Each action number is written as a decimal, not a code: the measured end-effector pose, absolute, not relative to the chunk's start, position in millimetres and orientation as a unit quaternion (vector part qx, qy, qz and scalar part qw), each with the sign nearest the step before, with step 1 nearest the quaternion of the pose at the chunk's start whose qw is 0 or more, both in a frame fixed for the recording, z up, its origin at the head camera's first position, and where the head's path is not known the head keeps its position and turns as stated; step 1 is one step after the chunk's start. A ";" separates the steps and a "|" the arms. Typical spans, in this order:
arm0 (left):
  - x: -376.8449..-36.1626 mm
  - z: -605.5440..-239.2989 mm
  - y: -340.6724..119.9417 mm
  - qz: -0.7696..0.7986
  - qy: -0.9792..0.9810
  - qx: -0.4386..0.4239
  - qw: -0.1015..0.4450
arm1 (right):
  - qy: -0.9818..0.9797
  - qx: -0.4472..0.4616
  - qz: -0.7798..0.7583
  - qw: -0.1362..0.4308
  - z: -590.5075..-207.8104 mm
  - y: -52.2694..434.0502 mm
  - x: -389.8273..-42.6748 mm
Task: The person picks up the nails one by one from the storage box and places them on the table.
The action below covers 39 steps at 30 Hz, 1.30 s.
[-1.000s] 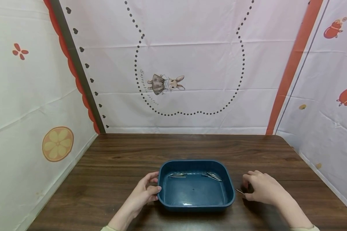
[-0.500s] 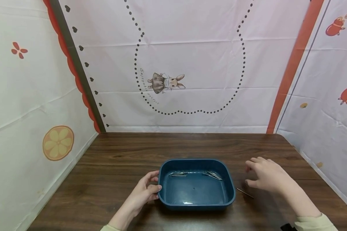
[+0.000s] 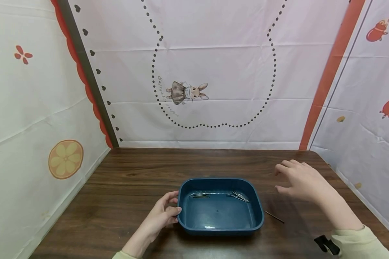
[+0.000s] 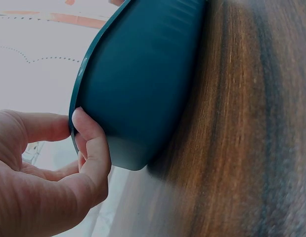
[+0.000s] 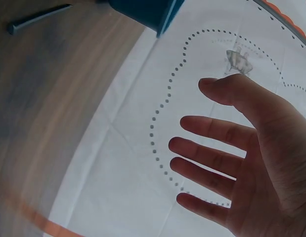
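A dark blue rectangular tray [image 3: 217, 231] sits on the wooden table. My left hand [image 3: 160, 217] pinches its left rim between thumb and fingers, and the left wrist view shows that grip on the tray wall [image 4: 138, 84]. Inside lie two small groups of nails, one at the back left [image 3: 199, 195] and one at the back right [image 3: 238, 196]. Just right of the tray, a single nail [image 3: 274, 217] lies on the table. Raised beyond that nail, my right hand [image 3: 299, 180] holds nothing. Its fingers are spread and nearly straight in the right wrist view.
The wooden tabletop [image 3: 142, 169] runs back to a printed white cloth [image 3: 230, 79]. More cloth hangs along the left [image 3: 29, 108] and right sides. A black strap piece [image 3: 326, 245] shows by the right sleeve [image 3: 360, 242].
My right hand has let go of the nail, leaving it on the table beside the tray, and has risen up and away. The left hand and tray stay in place.
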<state>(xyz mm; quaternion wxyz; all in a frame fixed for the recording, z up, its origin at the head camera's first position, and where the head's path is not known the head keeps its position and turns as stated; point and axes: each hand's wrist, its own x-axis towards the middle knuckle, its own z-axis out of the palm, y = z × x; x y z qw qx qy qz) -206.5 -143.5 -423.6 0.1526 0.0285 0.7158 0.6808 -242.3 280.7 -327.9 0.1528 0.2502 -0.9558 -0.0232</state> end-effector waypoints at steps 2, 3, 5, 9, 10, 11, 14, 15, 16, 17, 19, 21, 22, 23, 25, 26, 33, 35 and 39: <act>-207.1 -423.9 -143.3 0.681 0.715 0.029 0.155 | -0.955 0.254 -0.026 0.154 -324.3 279.4 -243.7; -207.4 -424.2 -143.3 0.680 0.715 0.029 0.156 | -0.954 0.255 -0.027 0.154 -322.6 278.6 -244.4; -207.6 -424.6 -143.2 0.681 0.715 0.029 0.157 | -0.953 0.258 -0.031 0.154 -319.2 276.7 -245.7; -207.6 -425.2 -143.6 0.681 0.714 0.032 0.158 | -0.951 0.262 -0.038 0.158 -313.3 272.8 -247.6; -207.6 -425.2 -143.6 0.682 0.714 0.032 0.158 | -0.950 0.265 -0.040 0.160 -312.1 271.7 -248.0; -207.6 -425.2 -143.7 0.682 0.713 0.032 0.158 | -0.949 0.267 -0.041 0.161 -310.8 270.5 -248.2; -207.8 -425.4 -143.8 0.683 0.712 0.031 0.158 | -0.945 0.278 -0.043 0.166 -308.1 266.7 -249.0; -207.6 -425.5 -144.0 0.683 0.712 0.030 0.157 | -0.944 0.280 -0.045 0.169 -307.3 265.1 -249.2; -207.5 -425.5 -144.1 0.683 0.713 0.030 0.157 | -0.942 0.284 -0.047 0.171 -306.3 263.6 -249.4; -207.3 -425.5 -144.2 0.683 0.713 0.030 0.156 | -0.941 0.287 -0.048 0.173 -305.4 262.0 -249.7; -206.8 -425.5 -144.5 0.683 0.713 0.030 0.155 | -0.938 0.294 -0.052 0.178 -303.7 258.7 -250.5; -206.6 -425.9 -144.7 0.683 0.713 0.030 0.154 | -0.934 0.302 -0.055 0.181 -301.6 255.1 -251.3; -206.5 -425.8 -144.8 0.684 0.713 0.030 0.154 | -0.932 0.307 -0.058 0.182 -300.3 253.2 -251.6; -206.7 -425.9 -144.8 0.684 0.712 0.031 0.154 | -0.930 0.313 -0.061 0.184 -299.2 251.2 -252.3; -206.5 -425.8 -144.7 0.684 0.712 0.033 0.154 | -0.925 0.323 -0.071 0.187 -297.0 247.2 -253.5; -206.7 -425.9 -144.6 0.684 0.712 0.033 0.155 | -0.924 0.326 -0.075 0.187 -296.0 245.1 -253.8; -207.1 -426.0 -144.1 0.683 0.713 0.037 0.157 | -0.925 0.331 -0.087 0.167 -290.5 230.1 -258.3; -207.5 -426.0 -144.4 0.682 0.713 0.036 0.156 | -0.923 0.336 -0.087 0.167 -289.9 225.9 -261.0; -208.2 -425.6 -144.1 0.682 0.714 0.033 0.155 | -0.912 0.354 -0.097 0.182 -288.4 216.8 -268.3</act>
